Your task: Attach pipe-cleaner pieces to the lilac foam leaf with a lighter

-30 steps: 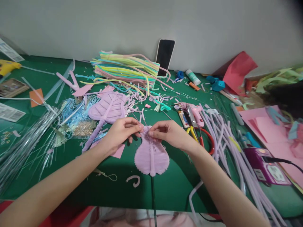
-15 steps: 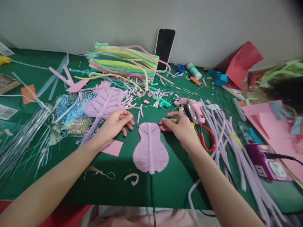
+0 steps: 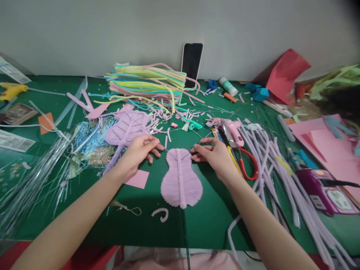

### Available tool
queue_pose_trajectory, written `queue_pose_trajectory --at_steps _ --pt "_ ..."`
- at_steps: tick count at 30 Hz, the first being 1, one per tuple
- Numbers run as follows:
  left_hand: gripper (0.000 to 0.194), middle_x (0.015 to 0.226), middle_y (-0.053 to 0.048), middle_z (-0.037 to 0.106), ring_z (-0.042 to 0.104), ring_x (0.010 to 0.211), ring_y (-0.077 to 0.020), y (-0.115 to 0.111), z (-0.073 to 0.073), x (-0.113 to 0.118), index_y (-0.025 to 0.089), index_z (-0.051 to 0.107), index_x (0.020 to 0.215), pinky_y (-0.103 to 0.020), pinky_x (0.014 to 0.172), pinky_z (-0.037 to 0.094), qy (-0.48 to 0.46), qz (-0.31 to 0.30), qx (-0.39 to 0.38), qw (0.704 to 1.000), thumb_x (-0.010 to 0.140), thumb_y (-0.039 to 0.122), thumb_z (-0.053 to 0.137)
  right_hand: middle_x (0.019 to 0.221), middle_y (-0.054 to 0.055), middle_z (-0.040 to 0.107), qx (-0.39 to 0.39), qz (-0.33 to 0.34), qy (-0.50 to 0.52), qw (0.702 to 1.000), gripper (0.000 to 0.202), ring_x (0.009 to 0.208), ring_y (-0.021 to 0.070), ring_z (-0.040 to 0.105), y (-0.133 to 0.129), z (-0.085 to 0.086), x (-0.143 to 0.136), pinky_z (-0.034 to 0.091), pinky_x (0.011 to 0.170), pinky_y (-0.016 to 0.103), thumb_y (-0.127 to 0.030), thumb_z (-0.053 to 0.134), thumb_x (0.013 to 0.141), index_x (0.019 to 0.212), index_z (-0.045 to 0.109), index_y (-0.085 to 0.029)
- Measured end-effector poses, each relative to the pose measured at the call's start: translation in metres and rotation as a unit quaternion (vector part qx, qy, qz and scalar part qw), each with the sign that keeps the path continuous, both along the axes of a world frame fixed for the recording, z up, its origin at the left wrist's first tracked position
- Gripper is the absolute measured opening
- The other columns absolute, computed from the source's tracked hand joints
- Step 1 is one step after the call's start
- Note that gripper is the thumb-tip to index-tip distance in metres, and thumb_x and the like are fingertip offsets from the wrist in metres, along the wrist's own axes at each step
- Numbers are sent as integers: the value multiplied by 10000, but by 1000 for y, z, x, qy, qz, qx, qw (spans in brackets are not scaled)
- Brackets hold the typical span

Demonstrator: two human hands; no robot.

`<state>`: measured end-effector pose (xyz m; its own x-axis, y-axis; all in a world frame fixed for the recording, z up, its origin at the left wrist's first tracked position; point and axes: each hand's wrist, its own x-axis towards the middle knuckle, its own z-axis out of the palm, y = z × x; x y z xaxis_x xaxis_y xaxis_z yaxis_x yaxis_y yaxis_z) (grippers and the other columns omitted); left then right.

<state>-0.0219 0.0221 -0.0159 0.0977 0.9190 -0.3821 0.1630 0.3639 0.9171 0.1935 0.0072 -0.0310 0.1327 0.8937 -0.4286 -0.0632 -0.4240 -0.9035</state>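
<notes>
A lilac fan-shaped piece of fuzzy pipe cleaners [image 3: 171, 183] lies flat before me, narrow-waisted, with a raised spine down its middle. Thin dark wires cross its upper end and run out to both sides. My left hand [image 3: 143, 150] pinches the wire at the upper left, thumb against forefinger. Opposite it, my right hand [image 3: 209, 154] is closed on the wire at the upper right. A dark thin rod [image 3: 185, 232] extends from the piece's lower end toward me. Beyond my left hand rests a second lilac leaf-like piece [image 3: 126, 127] with a wrapped stem.
Bundled coloured pipe cleaners [image 3: 149, 84] lie at the back before a propped phone [image 3: 192, 63]. Red-handled scissors [image 3: 255, 165] and a pink glue gun [image 3: 235, 133] sit right of my right hand, near loose lilac pipe cleaners [image 3: 292, 187]. Silver strips [image 3: 36, 180] spread at left.
The view has shifted slightly, showing more of the table's left side. Both hands keep their hold on the wires, and the lilac piece stays between them.
</notes>
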Motion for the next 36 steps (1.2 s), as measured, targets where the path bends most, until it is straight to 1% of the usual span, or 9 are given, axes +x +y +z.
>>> queue_pose_trajectory --at_steps 4,8,10,13,17,24,29,32,36 --pt "148 862 -87 695 593 567 -91 1 -1 0 139 549 776 -151 354 382 5 -6 -1 1000 824 269 602 651 -31 679 26 0 -15 1000 364 483 137 657 -1 -6 -1 563 456 231 -236 709 719 896 390 -222" --pt "169 821 -77 689 574 522 -80 2 -3 -1 138 551 769 -143 323 357 13 -11 0 1000 786 272 652 614 -90 569 69 11 -119 990 351 344 99 562 -2 -6 -2 418 285 189 -312 708 718 898 421 -219" --pt "191 787 -66 684 565 494 -75 3 -6 0 139 547 768 -136 304 335 21 -9 2 1000 764 276 680 557 -102 531 65 33 -169 983 307 308 95 529 -2 -4 -3 351 254 179 -331 684 748 896 444 -210" --pt "213 744 -56 680 562 461 -77 5 -9 0 140 538 752 -137 281 323 34 -5 5 999 746 277 701 456 -111 497 40 61 -201 977 232 288 100 511 -1 -1 -3 327 264 176 -305 647 791 891 468 -197" --pt "193 750 -59 686 584 479 -91 5 -8 1 142 536 756 -142 282 344 42 -4 8 999 755 265 684 440 -109 515 37 66 -172 982 202 308 113 533 0 -2 -2 367 289 186 -272 624 811 914 469 -194" --pt "186 877 -97 712 635 591 -109 -1 2 0 149 532 802 -135 339 378 38 -4 8 999 783 300 639 411 -103 521 35 72 -150 985 165 294 106 520 -1 -3 -1 384 284 182 -252 613 826 870 466 -193" --pt "197 898 -104 713 628 580 -105 -3 3 -3 147 535 815 -134 342 376 53 3 11 999 775 316 628 423 -94 515 31 54 -76 995 167 309 108 535 2 -8 0 403 279 186 -236 659 788 811 504 -180" --pt "202 820 -91 708 608 525 -104 -3 0 -7 143 548 786 -145 322 351 74 -8 13 997 775 330 622 459 -79 517 23 50 -47 997 142 341 102 551 4 -9 1 419 291 184 -231 657 789 786 531 -166" --pt "261 591 -38 648 524 383 -100 -4 1 -9 146 552 683 -171 297 277 121 -26 31 992 789 378 613 592 -21 602 16 48 -13 999 155 423 89 594 5 -3 4 443 332 168 -255 689 766 763 573 -152"
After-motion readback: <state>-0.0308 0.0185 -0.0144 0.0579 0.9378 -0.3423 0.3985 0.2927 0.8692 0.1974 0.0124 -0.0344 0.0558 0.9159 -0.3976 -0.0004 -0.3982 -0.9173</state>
